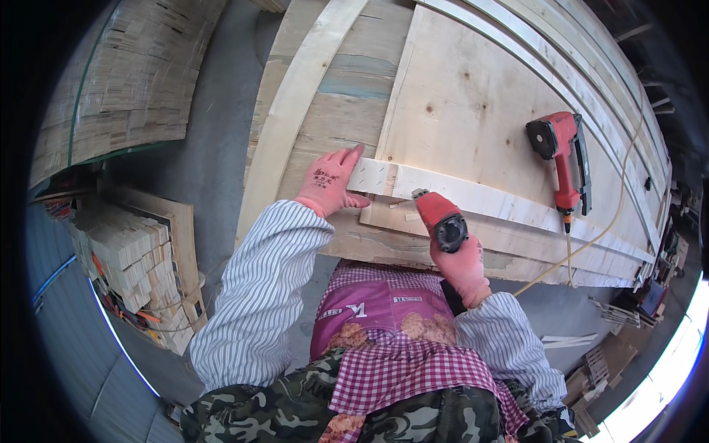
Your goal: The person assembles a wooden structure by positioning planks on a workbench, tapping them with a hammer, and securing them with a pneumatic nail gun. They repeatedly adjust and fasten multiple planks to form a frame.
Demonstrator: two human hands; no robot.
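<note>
My left hand (330, 179), in a pink glove, grips the left end of a pale wooden strip (473, 192), thumb on the near edge and fingers along the far one. The strip lies across the near part of a plywood panel (473, 96), with short marks near its held end. My right hand (463, 264), also gloved in pink, is closed round a red and black nail gun (443, 220). The gun's nose points toward the strip, close to its near edge; whether it touches cannot be made out. Small wood slivers (402, 204) lie beside the gun.
A second red and black nail gun (565, 159) rests on the panel at the right, with a yellow air hose (583, 247) nearby. Long wooden strips (546, 44) run along the far side. Wood stacks (133, 81) and bundled blocks (122, 251) stand on the floor at left.
</note>
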